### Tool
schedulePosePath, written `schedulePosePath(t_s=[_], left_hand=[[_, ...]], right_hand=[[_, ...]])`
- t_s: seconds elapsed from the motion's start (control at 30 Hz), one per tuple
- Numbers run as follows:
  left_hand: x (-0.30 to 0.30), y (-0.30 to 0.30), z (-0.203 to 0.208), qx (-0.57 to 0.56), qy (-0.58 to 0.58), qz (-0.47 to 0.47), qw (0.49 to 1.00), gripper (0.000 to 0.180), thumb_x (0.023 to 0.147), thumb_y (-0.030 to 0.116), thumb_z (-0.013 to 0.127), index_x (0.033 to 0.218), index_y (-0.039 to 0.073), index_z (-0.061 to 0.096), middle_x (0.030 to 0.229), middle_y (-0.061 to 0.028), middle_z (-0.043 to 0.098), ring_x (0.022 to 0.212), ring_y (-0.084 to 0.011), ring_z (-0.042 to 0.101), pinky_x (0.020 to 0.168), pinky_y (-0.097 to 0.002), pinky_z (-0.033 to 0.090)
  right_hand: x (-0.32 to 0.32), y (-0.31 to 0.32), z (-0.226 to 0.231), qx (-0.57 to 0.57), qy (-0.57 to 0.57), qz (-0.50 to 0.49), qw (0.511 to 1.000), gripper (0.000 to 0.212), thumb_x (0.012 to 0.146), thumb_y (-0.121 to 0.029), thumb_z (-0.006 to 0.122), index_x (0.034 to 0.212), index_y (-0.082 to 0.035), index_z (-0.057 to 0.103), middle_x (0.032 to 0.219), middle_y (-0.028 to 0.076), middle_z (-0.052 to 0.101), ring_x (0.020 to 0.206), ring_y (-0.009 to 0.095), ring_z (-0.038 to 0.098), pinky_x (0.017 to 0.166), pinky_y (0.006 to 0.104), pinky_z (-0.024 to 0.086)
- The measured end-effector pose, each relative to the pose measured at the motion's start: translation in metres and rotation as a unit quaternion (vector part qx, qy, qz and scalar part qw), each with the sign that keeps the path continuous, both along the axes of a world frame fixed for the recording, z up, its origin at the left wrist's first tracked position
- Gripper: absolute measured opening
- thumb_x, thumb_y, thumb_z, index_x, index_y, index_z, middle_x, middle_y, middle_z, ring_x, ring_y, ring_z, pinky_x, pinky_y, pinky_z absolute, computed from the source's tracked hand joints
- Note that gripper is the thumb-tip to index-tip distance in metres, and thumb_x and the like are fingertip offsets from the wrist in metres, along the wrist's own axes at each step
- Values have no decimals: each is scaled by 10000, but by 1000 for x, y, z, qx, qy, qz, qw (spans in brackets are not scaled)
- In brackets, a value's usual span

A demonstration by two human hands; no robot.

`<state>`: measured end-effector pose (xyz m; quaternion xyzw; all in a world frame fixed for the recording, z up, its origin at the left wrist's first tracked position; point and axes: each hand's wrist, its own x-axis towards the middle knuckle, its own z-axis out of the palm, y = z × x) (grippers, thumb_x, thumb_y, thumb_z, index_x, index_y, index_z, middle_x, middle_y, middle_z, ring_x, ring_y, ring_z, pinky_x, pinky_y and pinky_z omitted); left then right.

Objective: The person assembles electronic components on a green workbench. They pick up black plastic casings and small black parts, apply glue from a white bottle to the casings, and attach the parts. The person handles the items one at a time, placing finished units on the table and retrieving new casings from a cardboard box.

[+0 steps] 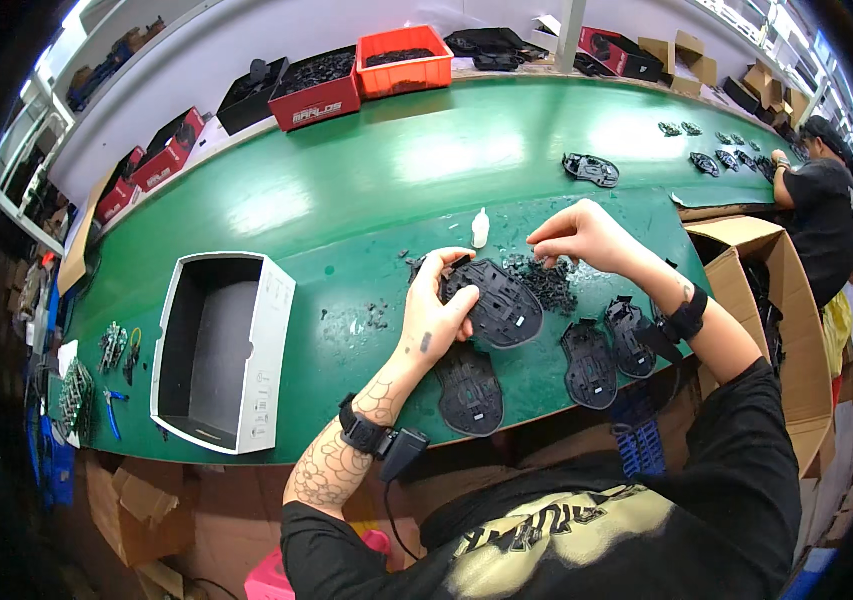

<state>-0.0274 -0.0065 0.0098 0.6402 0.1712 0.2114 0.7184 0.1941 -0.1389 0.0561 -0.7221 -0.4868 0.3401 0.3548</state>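
Observation:
My left hand [437,308] grips a black mouse base shell [509,305], its inner side up, above the green table. The thumb lies along the shell's near left part. Up and to the right, my right hand [585,236] is closed in a pinch; whatever is between the fingertips is too small to make out. Just below it lies a pile of small black plastic parts [552,290]. Three more shells rest near the table's front edge: one shell [471,392] under my left hand, a second shell [591,365] and a third shell [632,340] by my right forearm. A small white bottle [481,229] stands beyond the held shell.
An open white box [265,365] with a dark inside stands at left. Beyond it lie blue-handled pliers [114,412] and green circuit boards [75,400]. An orange crate [405,72] is at the back. A cardboard box [787,330] borders the right, near a co-worker [825,210].

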Motion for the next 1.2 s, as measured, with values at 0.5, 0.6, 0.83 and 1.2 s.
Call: schedulePosePath(t_s=[0.5, 0.6, 0.83, 1.2], left_hand=[[1, 0, -9, 24, -58, -23, 998, 427, 873, 19, 590, 1252, 32, 394, 1004, -126, 563, 578, -153, 611, 482, -245, 498], [1, 1, -8, 29, -60, -28, 997, 430, 875, 19, 592, 1256, 35, 392, 1026, -127, 559, 571, -148, 604, 488, -246, 502], [-1, 1, -11, 80, -3, -75, 994, 587, 848, 113, 671, 1359, 77, 384, 882, -39, 592, 581, -87, 563, 493, -227, 445], [-26, 27, 26, 557, 75, -196, 803, 475, 735, 499, 698, 757, 52, 539, 719, -113, 575, 656, -302, 594, 600, -381, 482]], right_hand=[[-45, 6, -9, 41, 81, 22, 996, 202, 774, -81, 739, 937, 3, 657, 948, 95, 688, 854, 127, 633, 776, 275, 507], [-43, 5, -10, 85, 144, -6, 986, 256, 776, -85, 745, 993, -2, 635, 878, 51, 682, 800, 101, 623, 723, 263, 504], [-23, 5, 0, -92, 227, -9, 969, 244, 807, -152, 723, 1012, -30, 674, 849, -2, 678, 744, 69, 601, 680, 205, 467], [158, 64, -28, 89, -204, -122, 967, 281, 814, -182, 669, 1030, -4, 683, 926, 115, 701, 843, 196, 656, 800, 303, 501]])
